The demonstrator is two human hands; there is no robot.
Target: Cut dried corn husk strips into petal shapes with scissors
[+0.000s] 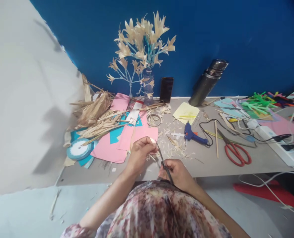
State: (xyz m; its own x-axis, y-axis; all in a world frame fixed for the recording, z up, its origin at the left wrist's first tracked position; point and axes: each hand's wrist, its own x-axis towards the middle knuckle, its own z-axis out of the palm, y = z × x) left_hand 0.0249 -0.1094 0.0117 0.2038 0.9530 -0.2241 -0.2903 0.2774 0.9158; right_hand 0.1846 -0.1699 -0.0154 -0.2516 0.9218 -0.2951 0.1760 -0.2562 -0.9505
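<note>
Left hand (141, 151) pinches pale piece (152, 140), perhaps husk, protruding forward; right hand (178, 172) grips scissors (161, 154)

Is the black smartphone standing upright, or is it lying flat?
Upright: the smartphone has its short edge down at the table, and its long sides rise before the blue wall.

The slim scissors (164, 163) are dark, the glue gun (195, 136) blue, the garment (165, 210) blotched maroon and cream.

Right of centre, I see open table (209, 168) along the front; glue gun (190, 135) and red-handled scissors (229, 143) block beyond. Dried husks (94, 107) crowd centre-left.
</note>
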